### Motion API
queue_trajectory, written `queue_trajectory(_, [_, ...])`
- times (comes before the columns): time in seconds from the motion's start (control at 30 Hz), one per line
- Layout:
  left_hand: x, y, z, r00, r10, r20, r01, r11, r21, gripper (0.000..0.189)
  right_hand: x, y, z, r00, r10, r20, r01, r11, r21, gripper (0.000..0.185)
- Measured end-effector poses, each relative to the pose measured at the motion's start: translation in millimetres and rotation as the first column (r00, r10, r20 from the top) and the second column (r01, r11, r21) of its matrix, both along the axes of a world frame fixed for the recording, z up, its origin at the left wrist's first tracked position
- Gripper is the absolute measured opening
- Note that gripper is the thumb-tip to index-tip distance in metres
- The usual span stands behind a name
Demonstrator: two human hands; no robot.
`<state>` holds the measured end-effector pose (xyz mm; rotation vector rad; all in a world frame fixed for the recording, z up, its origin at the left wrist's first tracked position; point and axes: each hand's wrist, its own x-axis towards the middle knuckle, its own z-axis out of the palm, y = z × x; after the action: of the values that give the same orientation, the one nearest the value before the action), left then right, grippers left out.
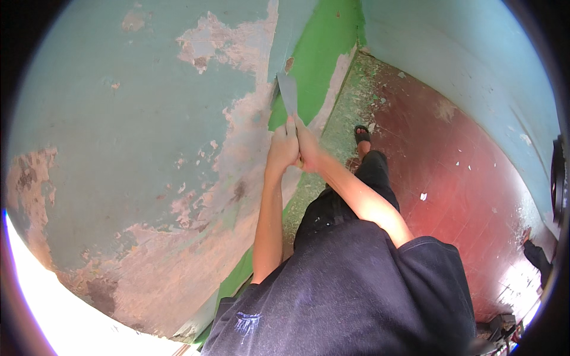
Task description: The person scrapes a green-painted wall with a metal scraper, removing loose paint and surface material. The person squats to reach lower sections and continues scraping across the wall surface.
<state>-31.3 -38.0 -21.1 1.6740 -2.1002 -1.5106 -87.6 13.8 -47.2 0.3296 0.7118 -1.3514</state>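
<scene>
A paint scraper (289, 94) with a broad metal blade points up and away from me. My left hand (283, 149) and my right hand (309, 149) are wrapped together around its handle, which they mostly hide. The blade's wide end is at the wall, near the line between blue-green paint (133, 124) and a green painted band (314, 66). I cannot tell how firmly the edge presses there. Around it the paint has come off in patches, baring pinkish plaster (242, 120).
Paint flakes and dust (356, 93) lie along the wall's foot on the red floor (436, 160). A blue-green surface (467, 58) curves along the right. Another person's leg (538, 260) shows at the far right, with dark objects (501, 327) below it.
</scene>
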Motion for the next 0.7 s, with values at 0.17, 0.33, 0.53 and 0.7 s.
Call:
queue_trajectory(0.17, [32,21,-25,0.991,0.082,-0.102,-0.084,0.996,-0.014,0.044,15,19,-3,0.996,0.085,-0.029,-0.085,0.996,-0.015,0.045])
queue_trajectory(0.33, [4,-1,-13,1.000,-0.022,0.002,0.022,0.998,0.061,0.044,-4,5,-15,0.994,0.054,0.094,-0.040,0.988,-0.147,0.043])
queue_trajectory(0.53, [21,15,-16,0.999,-0.003,-0.040,0.001,0.998,-0.061,0.049,14,15,-3,0.998,0.056,0.008,-0.056,0.998,-0.014,0.046])
queue_trajectory(0.7, [13,8,-8,1.000,-0.008,0.000,0.008,1.000,0.017,0.053,5,8,-11,0.995,0.063,0.073,-0.055,0.993,-0.104,0.047])
